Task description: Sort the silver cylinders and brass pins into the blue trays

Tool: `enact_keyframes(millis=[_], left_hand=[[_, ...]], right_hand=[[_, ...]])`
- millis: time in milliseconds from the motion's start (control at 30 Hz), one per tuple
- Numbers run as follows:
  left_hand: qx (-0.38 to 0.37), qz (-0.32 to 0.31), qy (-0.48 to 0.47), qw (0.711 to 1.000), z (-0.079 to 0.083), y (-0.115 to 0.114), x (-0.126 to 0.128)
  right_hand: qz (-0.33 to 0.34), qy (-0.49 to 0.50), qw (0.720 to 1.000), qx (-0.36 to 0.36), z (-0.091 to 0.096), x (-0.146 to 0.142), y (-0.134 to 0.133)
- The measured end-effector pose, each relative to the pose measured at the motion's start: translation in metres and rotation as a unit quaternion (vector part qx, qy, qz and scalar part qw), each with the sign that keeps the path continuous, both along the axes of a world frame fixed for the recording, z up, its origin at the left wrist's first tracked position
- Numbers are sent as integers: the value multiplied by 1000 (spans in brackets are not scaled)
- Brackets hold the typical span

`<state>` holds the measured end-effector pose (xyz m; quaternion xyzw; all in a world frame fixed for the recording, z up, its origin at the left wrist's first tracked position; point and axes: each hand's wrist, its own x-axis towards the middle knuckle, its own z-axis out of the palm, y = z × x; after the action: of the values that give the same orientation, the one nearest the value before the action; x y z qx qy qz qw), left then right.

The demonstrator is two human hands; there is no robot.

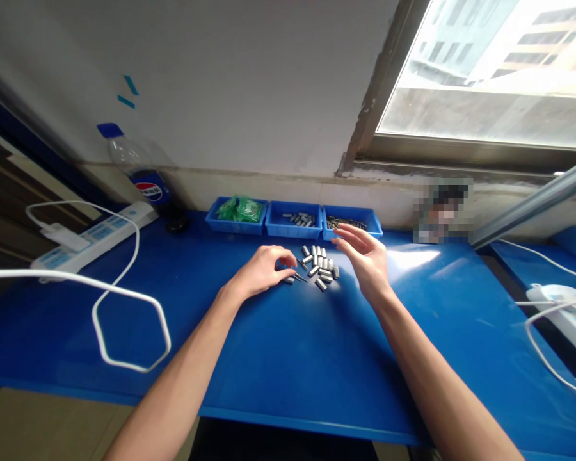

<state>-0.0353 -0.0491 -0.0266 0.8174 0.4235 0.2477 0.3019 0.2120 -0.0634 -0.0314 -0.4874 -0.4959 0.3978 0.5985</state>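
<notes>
Where two bare forearms reach in over the near edge of the blue bench (278, 371), a white cable (125, 307) lies in a loose loop to the left and a white power strip (569, 317) sits at the far right. Farther in, the left hand (262, 270) rests on the bench with its fingers curled, thumb and forefinger brought together at the left edge of a pile of small metal cylinders (320, 264). A thin dark pin (300, 277) lies right at those fingertips, but whether the hand actually grips it cannot be told. The right hand (365, 256) hovers just right of the pile, released, fingers spread and holding nothing. The cylinders lie scattered flat on the bench between the two hands. Behind them three blue bins stand side by side against the wall: the left bin (221, 224) holds green packets (240, 208), the middle bin (273, 229) silvery pieces, and the right bin (372, 225) small dark parts. Farther left, a second power strip (96, 238) lies beside a Pepsi bottle (141, 173), and a window (499, 64) opens above on the right.
</notes>
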Motion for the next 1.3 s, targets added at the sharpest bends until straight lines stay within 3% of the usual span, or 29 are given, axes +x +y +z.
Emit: enact_keyframes(millis=[133,367,867,1033,1200,1300], left_hand=[[-28,-20,22,999,0,7,-5],[-12,-53,57,997,1,16,-4],[69,-7,61,996,-12,16,-14],[53,-18,78,995,-16,17,-18],[53,-21,41,998,-10,12,-11],[47,-7,-37,998,-5,6,-1]], right_hand=[[-21,22,999,8,0,3,2],[3,9,1000,-16,-1,0,1],[58,-3,997,-44,-4,-1,0],[56,-3,997,-53,-5,1,0],[65,-48,995,-50,0,-1,-1],[120,-86,987,-67,3,-5,-5]])
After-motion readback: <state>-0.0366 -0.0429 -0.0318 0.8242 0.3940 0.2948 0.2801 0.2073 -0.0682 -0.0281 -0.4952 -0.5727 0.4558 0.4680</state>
